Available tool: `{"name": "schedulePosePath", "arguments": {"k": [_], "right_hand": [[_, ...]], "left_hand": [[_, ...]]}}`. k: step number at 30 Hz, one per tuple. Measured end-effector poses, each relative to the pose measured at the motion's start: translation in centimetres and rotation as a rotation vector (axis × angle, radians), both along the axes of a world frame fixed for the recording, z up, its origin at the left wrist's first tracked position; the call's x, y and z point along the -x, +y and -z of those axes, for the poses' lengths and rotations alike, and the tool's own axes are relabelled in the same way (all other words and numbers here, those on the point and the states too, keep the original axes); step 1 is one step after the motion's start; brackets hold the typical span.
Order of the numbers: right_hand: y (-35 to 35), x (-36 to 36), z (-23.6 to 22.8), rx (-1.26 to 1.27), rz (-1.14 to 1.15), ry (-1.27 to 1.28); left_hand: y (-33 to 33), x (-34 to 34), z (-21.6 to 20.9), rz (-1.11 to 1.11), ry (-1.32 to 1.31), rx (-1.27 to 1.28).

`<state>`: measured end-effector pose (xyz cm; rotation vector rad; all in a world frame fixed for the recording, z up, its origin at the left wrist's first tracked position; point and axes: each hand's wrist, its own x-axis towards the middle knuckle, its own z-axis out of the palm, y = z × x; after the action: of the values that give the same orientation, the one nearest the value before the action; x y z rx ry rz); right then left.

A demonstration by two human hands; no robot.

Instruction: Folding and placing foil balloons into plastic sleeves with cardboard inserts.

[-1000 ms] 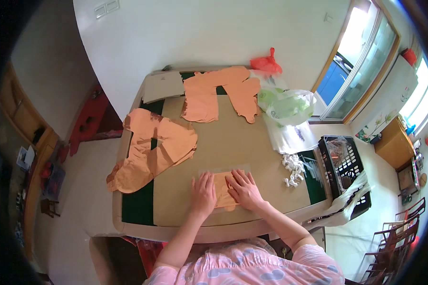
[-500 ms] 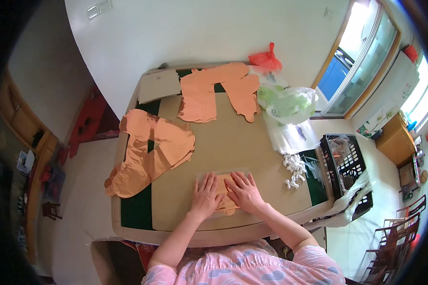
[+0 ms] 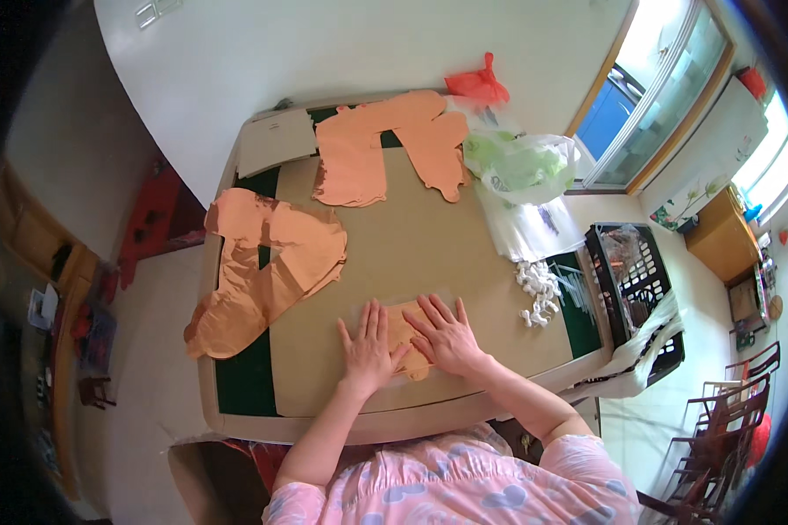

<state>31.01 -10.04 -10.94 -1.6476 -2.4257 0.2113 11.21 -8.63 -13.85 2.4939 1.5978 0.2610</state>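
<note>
My left hand (image 3: 370,347) and my right hand (image 3: 446,339) lie flat, fingers stretched out, on a small folded copper-coloured foil balloon (image 3: 401,325) near the table's front edge. A rounded tab of it shows below, between my hands. Under it lies a clear plastic sleeve, its edge just visible. Part of the folded foil is hidden by my palms. To the left, a large flat foil balloon (image 3: 276,254) lies creased, with a hole in its middle. Farther back, a stack of flat foil balloons (image 3: 352,166) forms a bent, angular shape.
Grey card sheets (image 3: 276,144) lie at the back left. On the right are a green-white plastic bag (image 3: 530,166), clear sleeves (image 3: 538,232), coiled white ribbon pieces (image 3: 538,293) and thin straws (image 3: 576,293). A black crate (image 3: 626,280) stands beside the table. A red bag (image 3: 479,83) sits behind.
The whole view has shifted slightly, so the table sits higher in the picture. My hands stay flat on the folded balloon, the left fingers a little more spread.
</note>
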Motion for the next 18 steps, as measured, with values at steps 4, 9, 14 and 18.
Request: {"name": "schedulePosePath", "arguments": {"k": [4, 9, 14, 18], "right_hand": [[0.1, 0.0, 0.3, -0.007, -0.004, -0.025], [0.3, -0.2, 0.7, -0.03, -0.03, -0.029], [-0.1, -0.6, 0.7, -0.038, -0.03, -0.056], [0.0, -0.2, 0.7, -0.031, -0.029, -0.063]], "left_hand": [[0.1, 0.2, -0.5, -0.001, -0.012, -0.005], [1.0, 1.9, -0.3, 0.044, 0.008, 0.021], [1.1, 3.7, -1.0, -0.005, -0.443, 0.004], [0.7, 2.3, -1.6, 0.117, -0.309, -0.072]]}}
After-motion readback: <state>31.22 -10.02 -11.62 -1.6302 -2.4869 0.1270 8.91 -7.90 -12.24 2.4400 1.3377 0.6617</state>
